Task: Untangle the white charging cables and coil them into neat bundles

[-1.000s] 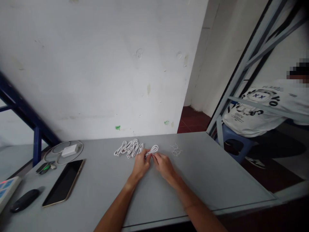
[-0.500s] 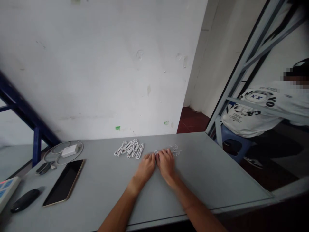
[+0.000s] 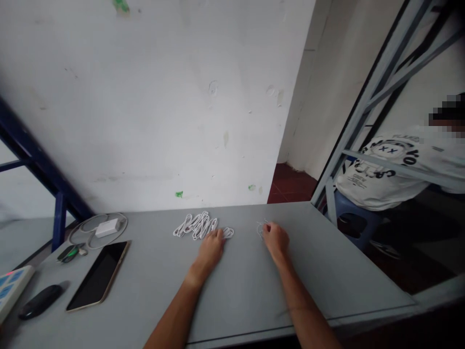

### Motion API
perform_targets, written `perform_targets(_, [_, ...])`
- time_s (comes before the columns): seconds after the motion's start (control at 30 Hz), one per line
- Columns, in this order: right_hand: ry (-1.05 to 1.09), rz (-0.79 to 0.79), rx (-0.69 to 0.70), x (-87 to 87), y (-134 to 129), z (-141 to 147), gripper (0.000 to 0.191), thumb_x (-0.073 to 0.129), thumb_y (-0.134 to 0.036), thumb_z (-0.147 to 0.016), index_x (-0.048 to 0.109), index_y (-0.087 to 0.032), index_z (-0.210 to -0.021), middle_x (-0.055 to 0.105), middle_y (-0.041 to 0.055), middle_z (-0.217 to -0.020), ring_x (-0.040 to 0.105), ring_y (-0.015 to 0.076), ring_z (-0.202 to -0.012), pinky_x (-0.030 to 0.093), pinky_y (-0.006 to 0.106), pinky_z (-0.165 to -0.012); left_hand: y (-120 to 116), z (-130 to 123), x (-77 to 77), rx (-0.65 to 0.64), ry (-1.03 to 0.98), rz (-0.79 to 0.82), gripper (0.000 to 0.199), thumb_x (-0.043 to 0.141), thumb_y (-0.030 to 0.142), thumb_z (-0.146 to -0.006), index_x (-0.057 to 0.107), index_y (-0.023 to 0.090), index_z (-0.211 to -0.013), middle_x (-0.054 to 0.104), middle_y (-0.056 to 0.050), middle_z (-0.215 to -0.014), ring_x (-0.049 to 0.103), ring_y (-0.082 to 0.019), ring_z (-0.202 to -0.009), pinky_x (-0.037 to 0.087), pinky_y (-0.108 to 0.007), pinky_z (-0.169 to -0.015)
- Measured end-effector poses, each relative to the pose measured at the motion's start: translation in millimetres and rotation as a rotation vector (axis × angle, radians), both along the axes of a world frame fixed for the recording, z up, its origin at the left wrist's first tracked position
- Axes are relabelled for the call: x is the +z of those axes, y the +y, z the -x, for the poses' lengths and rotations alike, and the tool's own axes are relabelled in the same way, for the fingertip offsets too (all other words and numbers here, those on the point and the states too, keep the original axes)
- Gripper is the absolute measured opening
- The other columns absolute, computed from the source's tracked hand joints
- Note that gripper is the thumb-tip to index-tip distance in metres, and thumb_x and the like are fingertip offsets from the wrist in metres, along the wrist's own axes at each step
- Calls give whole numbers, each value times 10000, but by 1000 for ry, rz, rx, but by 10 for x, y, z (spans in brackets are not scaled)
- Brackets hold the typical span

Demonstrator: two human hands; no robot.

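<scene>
Several coiled white cables [image 3: 196, 226] lie in a row near the back of the grey table [image 3: 240, 291]. My left hand [image 3: 211, 246] is closed on one more white cable coil [image 3: 228, 233], whose loops stick out to the right of the fingers. Farther right, my right hand [image 3: 276, 238] has its fingers pinched together at some thin white ties [image 3: 260, 229]. Whether a tie is between those fingertips is too small to tell.
At the left lie a tablet [image 3: 99, 275], a black mouse [image 3: 40, 301], a white adapter [image 3: 107, 227] with its looped cable, and small dark items. Behind the table stands a white wall. A person [image 3: 392, 165] sits beyond the metal frame at the right.
My hands were together at the table's middle. My right hand has moved right to the thin ties, and my left hand has shifted left, beside the row of coils, with the coil.
</scene>
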State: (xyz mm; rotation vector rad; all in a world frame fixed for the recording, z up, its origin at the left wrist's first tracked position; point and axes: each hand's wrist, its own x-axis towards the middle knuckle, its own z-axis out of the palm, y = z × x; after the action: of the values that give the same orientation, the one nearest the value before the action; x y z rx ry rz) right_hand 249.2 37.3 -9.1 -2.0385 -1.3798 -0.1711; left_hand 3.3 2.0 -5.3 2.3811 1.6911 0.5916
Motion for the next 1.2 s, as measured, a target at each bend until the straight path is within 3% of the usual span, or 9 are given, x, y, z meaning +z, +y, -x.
perform_targets(0.17, [2, 32, -35, -33, 26, -136, 65, 626, -227, -699, 663, -217, -647, 674, 100, -614, 563, 230, -525, 298, 310, -530, 102, 34, -33, 198, 137, -40, 189, 502, 184, -1007, 639, 149, -1133, 702, -190, -1187, 668, -312, -1132, 485, -397, -969])
perform_targets(0.3, [-21, -62, 18, -17, 16, -113, 99, 602, -264, -735, 666, -200, -774, 695, 119, -769, 604, 256, -710, 375, 322, -622, 98, 65, -46, 229, 198, -93, 183, 544, 241, -1006, 655, 166, -1132, 707, -156, -1144, 657, -301, -1115, 477, -403, -984])
perform_targets(0.43, [-126, -138, 375, -56, -107, -21, 241, 563, -384, -778, 664, -214, -916, 693, 105, -951, 590, 272, -916, 408, 368, -811, 65, 124, -62, 236, 186, -173, 197, 604, 330, -984, 682, 179, -1083, 686, -145, -1136, 623, -308, -1108, 477, -434, -999])
perform_targets(0.5, [-218, -76, 577, -121, -187, 19, 347, 540, -457, -791, 624, -262, -1065, 636, 86, -1169, 529, 292, -1095, 382, 410, -907, 65, 154, -79, 273, 193, -218, 216, 617, 347, -973, 692, 172, -1075, 667, -161, -1170, 599, -329, -1126, 475, -462, -1000])
perform_targets(0.57, [-280, 21, 667, -199, -233, 32, 388, 471, -457, -839, 550, -304, -1186, 549, 51, -1318, 445, 288, -1222, 342, 440, -979, 83, 182, -108, 317, 193, -257, 264, 619, 357, -968, 691, 160, -1129, 642, -188, -1262, 578, -358, -1177, 472, -491, -1005])
perform_targets(0.77, [-294, 167, 690, -322, -37, -45, 414, 311, -277, -910, 451, -256, -1299, 481, 30, -1396, 386, 231, -1297, 287, 403, -1059, 213, 271, -252, 373, 139, -306, 403, 587, 368, -982, 641, 134, -1306, 585, -220, -1465, 506, -402, -1376, 414, -546, -1133])
perform_targets(0.97, [-292, 170, 617, -224, 169, -83, 421, 341, -345, -909, 465, -217, -1291, 476, 58, -1401, 329, 242, -1331, 244, 409, -1080, 311, 322, -318, 388, 80, -319, 464, 554, 389, -989, 624, 117, -1359, 567, -213, -1510, 473, -409, -1432, 390, -576, -1175])
perform_targets(1.07, [-282, 68, 553, -121, 88, -30, 485, 440, -474, -854, 510, -209, -1255, 414, 82, -1443, 226, 318, -1373, 155, 505, -1102, 267, 270, -324, 377, 53, -336, 579, 578, 451, -973, 576, 89, -1425, 492, -234, -1576, 405, -426, -1489, 355, -601, -1201])
perform_targets(1.2, [-230, -22, 668, -22, -223, 119, 553, 485, -545, -810, 523, -203, -1243, 387, 106, -1455, 228, 342, -1375, 162, 538, -1101, 47, 126, -390, 248, 36, -398, 740, 546, 586, -977, 488, 80, -1514, 449, -238, -1609, 366, -418, -1521, 332, -602, -1224])
